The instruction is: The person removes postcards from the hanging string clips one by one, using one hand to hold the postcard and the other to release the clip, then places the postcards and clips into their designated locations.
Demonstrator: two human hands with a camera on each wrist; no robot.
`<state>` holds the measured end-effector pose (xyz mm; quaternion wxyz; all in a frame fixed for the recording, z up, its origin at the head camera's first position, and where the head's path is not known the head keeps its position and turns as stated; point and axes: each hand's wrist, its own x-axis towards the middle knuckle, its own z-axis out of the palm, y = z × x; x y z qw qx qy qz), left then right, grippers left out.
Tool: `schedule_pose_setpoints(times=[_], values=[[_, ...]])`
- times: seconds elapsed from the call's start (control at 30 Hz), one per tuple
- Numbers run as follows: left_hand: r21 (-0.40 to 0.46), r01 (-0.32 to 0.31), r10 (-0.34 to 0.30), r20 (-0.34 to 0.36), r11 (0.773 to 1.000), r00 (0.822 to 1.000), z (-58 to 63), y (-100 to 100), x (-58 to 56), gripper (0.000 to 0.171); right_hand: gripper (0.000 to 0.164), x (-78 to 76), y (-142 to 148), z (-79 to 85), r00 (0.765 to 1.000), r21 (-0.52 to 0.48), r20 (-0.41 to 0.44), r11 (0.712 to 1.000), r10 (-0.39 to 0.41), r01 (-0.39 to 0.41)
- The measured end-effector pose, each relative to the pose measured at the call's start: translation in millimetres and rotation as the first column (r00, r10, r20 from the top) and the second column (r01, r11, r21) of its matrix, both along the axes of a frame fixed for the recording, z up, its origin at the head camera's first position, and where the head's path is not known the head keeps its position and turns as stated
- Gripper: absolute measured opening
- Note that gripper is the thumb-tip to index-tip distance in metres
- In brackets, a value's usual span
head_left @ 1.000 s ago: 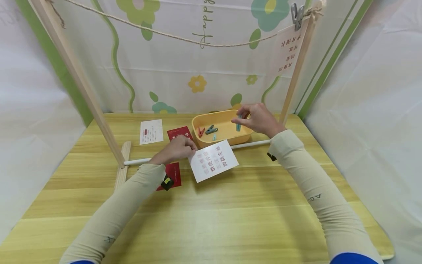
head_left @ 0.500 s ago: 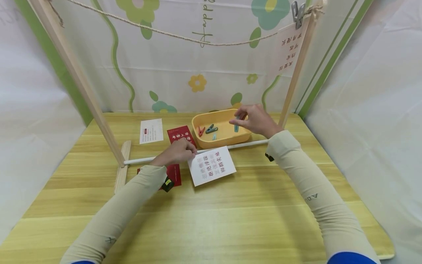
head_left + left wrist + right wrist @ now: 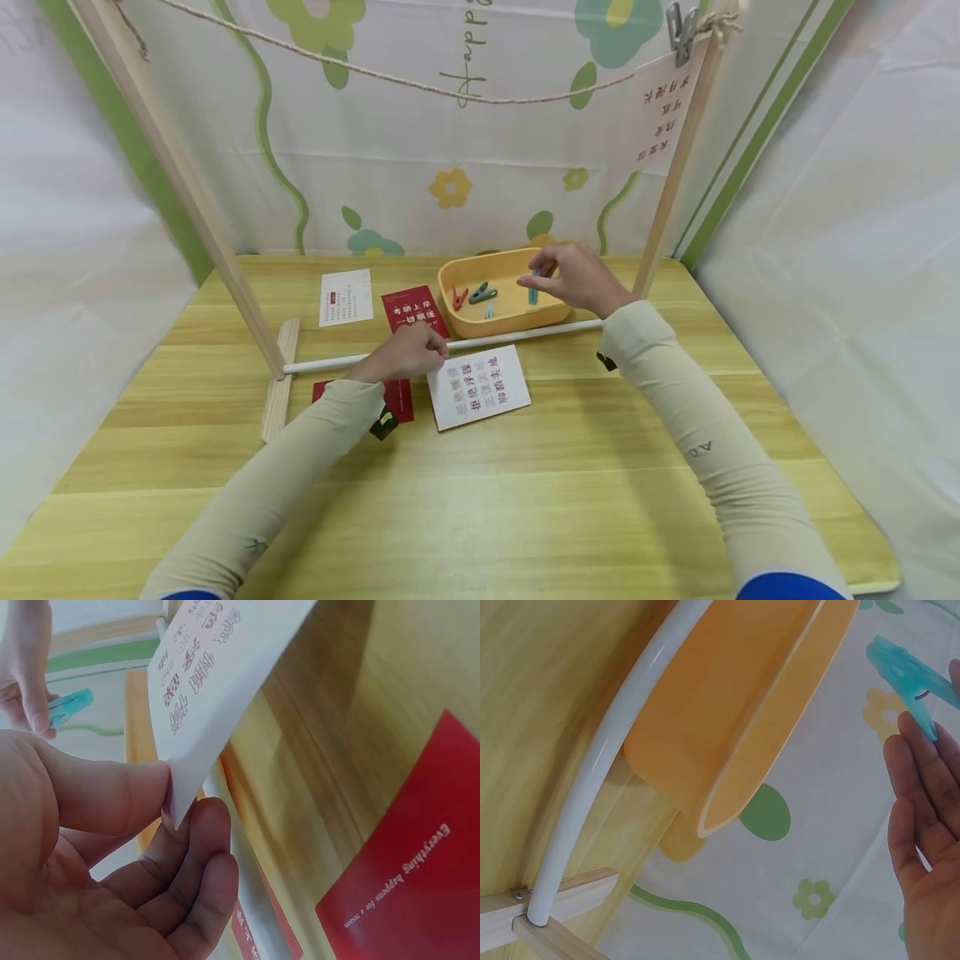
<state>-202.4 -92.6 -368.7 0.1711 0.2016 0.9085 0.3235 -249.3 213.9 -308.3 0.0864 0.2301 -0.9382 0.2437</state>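
My left hand (image 3: 408,352) pinches a corner of a white card (image 3: 483,387) with rows of printed characters. In the left wrist view the thumb and a finger grip that card (image 3: 217,690), which tilts above the wooden table. My right hand (image 3: 581,277) is over the yellow tub (image 3: 447,308) and pinches a light-blue clothespin (image 3: 533,288) between thumb and fingertips. The right wrist view shows the clothespin (image 3: 904,671) clearly, apart from the tub's rim. Inside the tub lie a red clothespin (image 3: 459,297), a dark green clothespin (image 3: 482,293) and a small light-blue one (image 3: 489,312).
A rope (image 3: 405,82) sags between two wooden posts. A metal clip (image 3: 682,35) holds a card (image 3: 660,112) at its right end. A white rod (image 3: 555,332) crosses low before the tub. Red cards (image 3: 415,308) and a white card (image 3: 346,297) lie on the table.
The left hand has lowered slightly, and the white card has tipped and dropped toward the table. The right hand has shifted a little left and down with the clothespin.
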Motion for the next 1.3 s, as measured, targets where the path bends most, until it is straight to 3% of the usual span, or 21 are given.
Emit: schedule_pose_setpoints(times=[0.27, 0.57, 0.93, 1.2, 1.3], values=[[-0.046, 0.004, -0.005, -0.03, 0.999, 1.0, -6.5, 1, 0.3, 0.028, 0.037, -0.9, -4, -2.7, 1.0, 0.009, 0.026, 1.0, 0.014, -0.014], [-0.084, 0.011, -0.014, -0.041, 0.996, 0.999, -10.3, 0, -0.1, 0.021, 0.034, -7.7, -7, -10.5, 0.999, 0.032, 0.029, 0.999, 0.016, -0.017], [-0.114, 0.052, -0.066, -0.118, 0.992, 0.991, -14.7, -1, -0.9, 0.016, 0.039, -11.8, -13, -15.4, 1.0, 0.069, 0.022, 0.998, -0.004, 0.003], [-0.155, 0.089, -0.119, -0.194, 0.984, 0.974, -15.8, -2, 2.4, 0.015, 0.038, -15.5, -14, -23.4, 0.998, 0.077, 0.05, 0.996, -0.038, 0.034], [-0.179, 0.098, -0.141, -0.252, 0.979, 0.957, -17.3, -2, 3.7, 0.014, 0.038, -16.6, -14, -26.7, 0.997, 0.084, 0.059, 0.996, -0.041, 0.036]])
